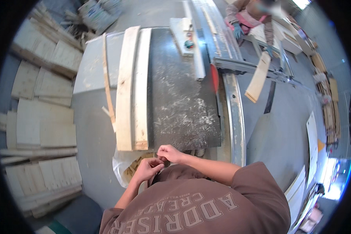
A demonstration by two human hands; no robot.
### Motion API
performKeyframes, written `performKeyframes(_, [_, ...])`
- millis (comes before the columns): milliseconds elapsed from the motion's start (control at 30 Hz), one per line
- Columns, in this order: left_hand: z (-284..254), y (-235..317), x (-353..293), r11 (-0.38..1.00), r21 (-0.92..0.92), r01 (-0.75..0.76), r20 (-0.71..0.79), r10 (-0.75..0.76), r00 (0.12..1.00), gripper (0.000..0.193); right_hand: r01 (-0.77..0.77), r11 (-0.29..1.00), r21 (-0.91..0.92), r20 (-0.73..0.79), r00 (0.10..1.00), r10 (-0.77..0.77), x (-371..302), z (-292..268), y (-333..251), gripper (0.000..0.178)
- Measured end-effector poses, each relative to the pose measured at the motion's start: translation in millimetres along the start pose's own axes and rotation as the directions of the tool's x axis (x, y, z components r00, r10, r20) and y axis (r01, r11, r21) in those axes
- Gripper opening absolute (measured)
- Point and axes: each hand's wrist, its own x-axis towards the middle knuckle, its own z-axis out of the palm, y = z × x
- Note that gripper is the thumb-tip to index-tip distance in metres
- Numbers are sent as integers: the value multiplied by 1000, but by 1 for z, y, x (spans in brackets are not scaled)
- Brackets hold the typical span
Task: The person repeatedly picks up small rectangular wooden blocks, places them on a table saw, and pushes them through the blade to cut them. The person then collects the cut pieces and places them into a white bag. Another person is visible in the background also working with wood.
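My left hand (147,170) and my right hand (171,153) are close together just off the near edge of the dark saw table (175,93). The fingers of both are curled in and almost meet. Whatever they pinch, if anything, is small and dark and cannot be made out. Two long pale boards, a wider one (125,89) and a narrower one (141,89), lie side by side on the table's left part, their near ends just beyond my hands. Below the boards hangs a whitish bag (121,169) with brownish pieces in it.
A red saw guard (214,78) and metal rail (234,113) run along the table's right side. A fence bar (198,58) lies farther back. At upper right, a co-worker in gloves holds a wooden board (259,78). Stacked boards (46,121) line the left.
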Motion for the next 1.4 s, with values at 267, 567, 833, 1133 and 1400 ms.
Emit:
performKeyframes(267, [24, 42, 85, 457, -887, 61, 339, 558, 757, 72, 355, 879, 319, -139, 935, -327, -66, 40, -114, 39])
performKeyframes(567, [51, 67, 132, 563, -817, -124, -10, 200, 980, 60, 366, 437, -822, -334, 313, -889, -68, 40, -96, 39])
performKeyframes(833, [61, 86, 152, 648, -758, -77, -43, 68, 997, 67, 208, 742, -637, -641, 392, -660, 4, -2, -59, 59])
performKeyframes(1133, [91, 94, 160, 782, -600, -169, -9, 204, 979, 56, 486, 871, 67, -865, 464, -193, -43, 13, -118, 61])
performKeyframes(1400, [82, 136, 163, 584, -812, 23, 304, 389, 869, 43, 428, 820, -381, -825, 243, -510, -76, -10, -114, 32])
